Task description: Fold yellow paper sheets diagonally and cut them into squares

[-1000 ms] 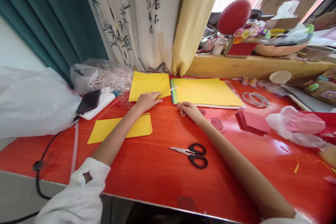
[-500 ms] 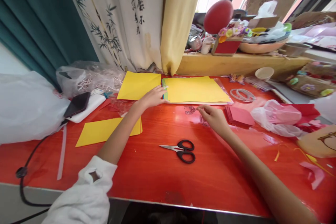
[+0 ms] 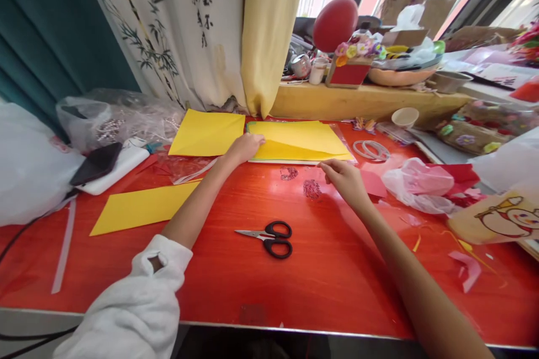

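Observation:
My left hand is closed at the left end of a stack of yellow paper. Its fingers pinch the top yellow sheet, whose front edge bows up slightly. Just in front of the stack is my right hand, thumb and fingers drawn together; whatever might be between them is too small to make out. To its left lie two glittery cut-out pieces on the red table. Black-handled scissors rest between my forearms, blades slightly apart and pointing left.
Other yellow sheets lie left of the stack, with a long yellow strip nearer me. A phone sits beside a plastic bag. Rightward are clear rings, pink and red papers, crumpled wrapping and a cup.
My left hand has gone from spread fingers to a pinch on the top yellow sheet, which now bows up. My right hand has shifted right of the glittery pieces. The view has turned slightly right.

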`<state>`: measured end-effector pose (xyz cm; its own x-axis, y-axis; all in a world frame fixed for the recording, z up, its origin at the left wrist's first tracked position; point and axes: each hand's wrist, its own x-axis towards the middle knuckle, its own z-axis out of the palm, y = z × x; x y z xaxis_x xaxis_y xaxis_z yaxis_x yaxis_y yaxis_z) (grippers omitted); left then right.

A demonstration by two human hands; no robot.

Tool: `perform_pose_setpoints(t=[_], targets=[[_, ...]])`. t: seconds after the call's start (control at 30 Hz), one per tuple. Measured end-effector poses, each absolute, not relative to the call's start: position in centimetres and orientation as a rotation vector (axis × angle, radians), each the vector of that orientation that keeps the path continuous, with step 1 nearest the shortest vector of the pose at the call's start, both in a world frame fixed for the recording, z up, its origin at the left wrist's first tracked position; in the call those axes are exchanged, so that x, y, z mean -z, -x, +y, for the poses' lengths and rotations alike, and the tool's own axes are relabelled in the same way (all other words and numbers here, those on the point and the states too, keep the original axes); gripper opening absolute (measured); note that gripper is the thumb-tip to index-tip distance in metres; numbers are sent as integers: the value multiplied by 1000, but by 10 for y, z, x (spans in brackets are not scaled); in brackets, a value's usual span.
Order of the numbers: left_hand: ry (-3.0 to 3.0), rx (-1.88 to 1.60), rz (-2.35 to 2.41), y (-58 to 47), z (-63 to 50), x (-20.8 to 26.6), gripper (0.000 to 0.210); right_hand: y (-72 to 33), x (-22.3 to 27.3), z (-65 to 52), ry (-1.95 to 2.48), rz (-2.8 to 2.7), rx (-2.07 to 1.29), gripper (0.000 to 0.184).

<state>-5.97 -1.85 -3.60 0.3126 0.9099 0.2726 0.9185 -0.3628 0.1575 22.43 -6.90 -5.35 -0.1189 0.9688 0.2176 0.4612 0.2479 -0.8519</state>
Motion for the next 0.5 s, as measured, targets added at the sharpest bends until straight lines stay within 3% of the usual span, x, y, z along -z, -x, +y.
perform_pose_setpoints(t=[0.23, 0.37, 0.43, 0.5], targets=[[2282, 807, -1594, 41, -54, -25, 34, -203, 39, -84, 1183, -1535, -1238, 49], [2434, 581, -1096, -6, -93, -36, 28, -214, 26, -83, 1077, -1328, -1429, 61], [2507, 428, -883, -35, -110, -26, 25, -225, 27, -79, 1127, -1310, -1365, 55], [2608, 380, -744, -57, -120, -10, 23, -237, 32, -72, 1247, -1338, -1203, 38]])
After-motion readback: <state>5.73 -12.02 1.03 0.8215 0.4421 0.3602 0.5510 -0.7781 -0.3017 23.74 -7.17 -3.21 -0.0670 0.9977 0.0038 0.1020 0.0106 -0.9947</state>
